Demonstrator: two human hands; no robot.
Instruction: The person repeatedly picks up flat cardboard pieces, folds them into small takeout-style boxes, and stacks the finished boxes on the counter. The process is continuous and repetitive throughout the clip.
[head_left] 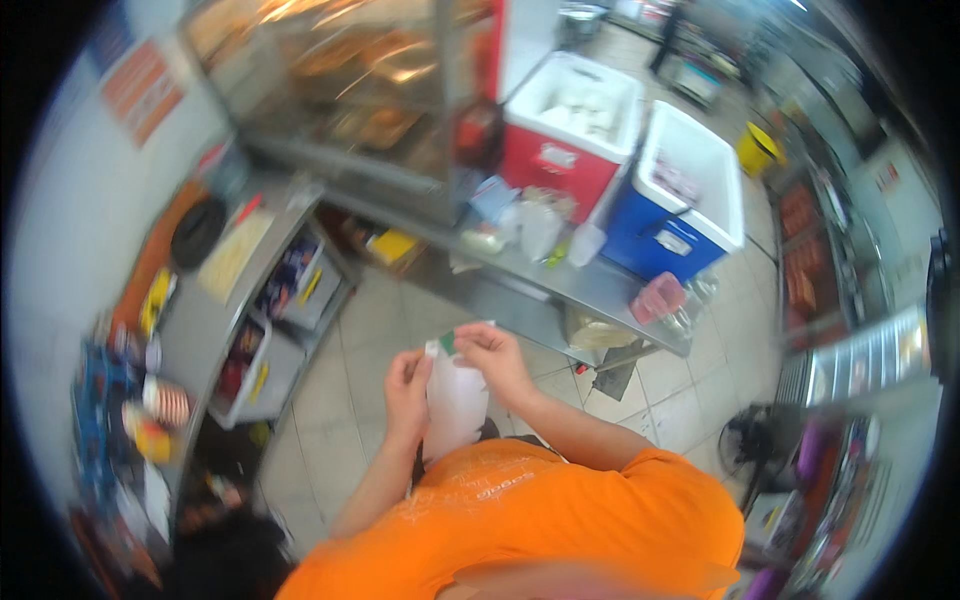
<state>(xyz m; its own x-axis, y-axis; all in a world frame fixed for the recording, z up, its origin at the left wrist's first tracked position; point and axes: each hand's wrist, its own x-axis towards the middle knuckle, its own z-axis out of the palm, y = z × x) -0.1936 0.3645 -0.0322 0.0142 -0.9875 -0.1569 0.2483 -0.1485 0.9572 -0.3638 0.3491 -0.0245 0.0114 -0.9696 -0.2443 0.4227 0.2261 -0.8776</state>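
In front of my body hangs a thin white bag [455,408], with a green patch near its upper edge. I cannot tell whether it is paper or plastic. My left hand [407,388] pinches its upper left edge, fingers closed. At the upper right, beside the green patch, my right hand [490,357] grips the same edge between thumb and fingers. The two hands are close together, and the bag's lower end drops toward my orange shirt.
A metal counter [575,285] ahead bears a red cooler [560,165], a blue cooler [655,235] and a pink container [658,298]. A glass food cabinet [340,90] stands behind. On the left is a shelved counter [195,330]; a black fan [750,440] is at right.
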